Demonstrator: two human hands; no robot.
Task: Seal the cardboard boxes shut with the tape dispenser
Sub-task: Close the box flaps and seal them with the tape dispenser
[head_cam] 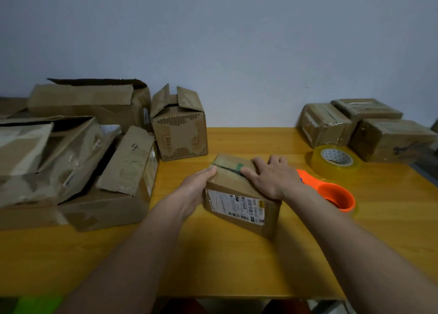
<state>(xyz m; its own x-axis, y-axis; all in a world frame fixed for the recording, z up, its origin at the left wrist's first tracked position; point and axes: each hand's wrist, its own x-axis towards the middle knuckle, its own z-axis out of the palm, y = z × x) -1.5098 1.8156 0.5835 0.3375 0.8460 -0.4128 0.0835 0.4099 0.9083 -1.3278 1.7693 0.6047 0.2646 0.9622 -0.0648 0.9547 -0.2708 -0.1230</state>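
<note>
You held the small box (239, 195): left hand (196, 185) gripping its side, right hand (272, 176) flat on the flaps. Looked light, stiff; tape dispenser (331, 193) untouched.

- Small box (239, 195): matt brown cardboard, a white printed paper label is stuck on its front, glossy clear tape is seen on its top.
- Desk (237, 261): smooth yellow wood-look surface, slight sheen.
- Tape dispenser (331, 193): bright orange plastic, smooth.
- Tape roll (334, 159): glossy yellowish clear film.
- Open boxes (78, 147): worn, torn matt cardboard.
- Sealed boxes (365, 129): cardboard wrapped in shiny tape.
</note>
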